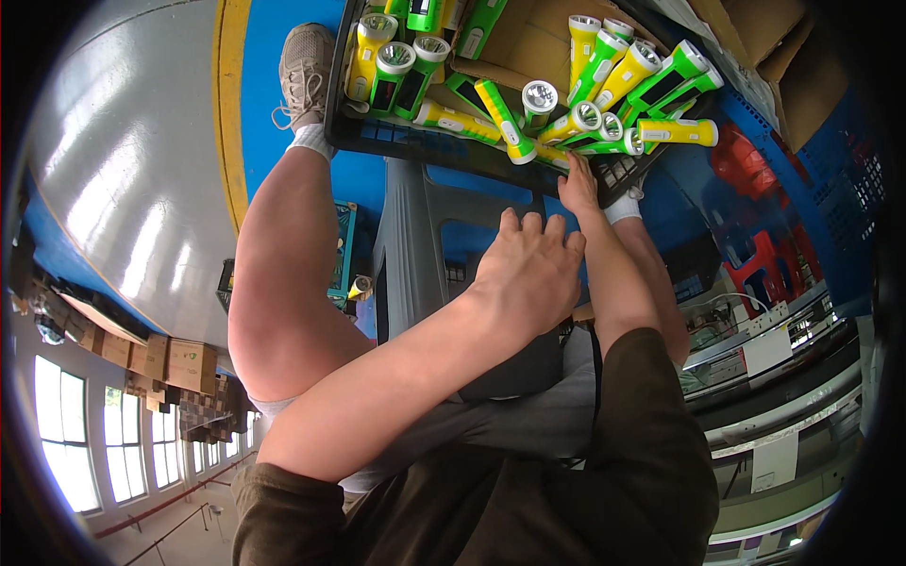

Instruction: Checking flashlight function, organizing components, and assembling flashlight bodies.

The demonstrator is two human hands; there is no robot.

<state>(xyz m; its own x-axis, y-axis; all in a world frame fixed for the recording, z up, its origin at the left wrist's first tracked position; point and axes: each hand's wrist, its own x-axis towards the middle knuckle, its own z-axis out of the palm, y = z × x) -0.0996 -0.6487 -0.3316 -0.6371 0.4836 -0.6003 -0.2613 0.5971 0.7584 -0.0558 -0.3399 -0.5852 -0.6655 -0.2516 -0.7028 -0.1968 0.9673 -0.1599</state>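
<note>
A black plastic crate (377,137) at the top holds several green and yellow flashlights (604,123) lying on brown cardboard (528,42). My right hand (578,185) stretches up to the crate's near rim, its fingertips against a yellow flashlight (552,155); no grip on it shows. My left hand (528,274) hovers lower, in the middle, fingers bent and apart with nothing seen in it, over a grey plastic stool (411,245). A dark object (519,370) lies under the left wrist.
My bare left leg (283,283) and beige shoe (307,71) stand on the blue floor (283,94) beside a yellow line (229,94). Red stools (755,269) and blue crates (840,179) are at right. One flashlight (360,286) lies under the stool. Stacked cardboard boxes (179,363) stand far left.
</note>
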